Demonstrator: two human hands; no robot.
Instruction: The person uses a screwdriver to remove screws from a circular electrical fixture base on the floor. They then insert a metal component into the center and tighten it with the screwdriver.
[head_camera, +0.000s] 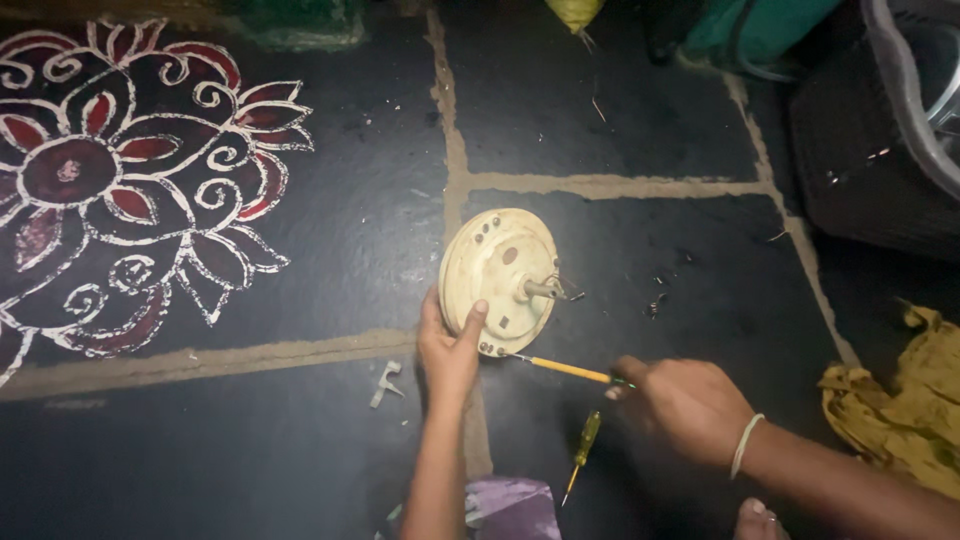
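Note:
A round cream metal motor housing (497, 270) with a short shaft (541, 289) stands on its edge on the dark stone floor. My left hand (447, 345) grips its lower left rim, thumb on the face. My right hand (682, 403) holds a yellow-handled screwdriver (568, 369), whose tip touches the housing's lower rim. A second, smaller yellow screwdriver (583, 446) lies on the floor just below, between my arms.
A small white metal bracket (385, 383) lies left of my left wrist. Small screws (654, 305) sit right of the housing. A yellow cloth (905, 410) is at right, a dark basket (870, 150) at upper right, and a painted floral floor pattern (120, 180) at left.

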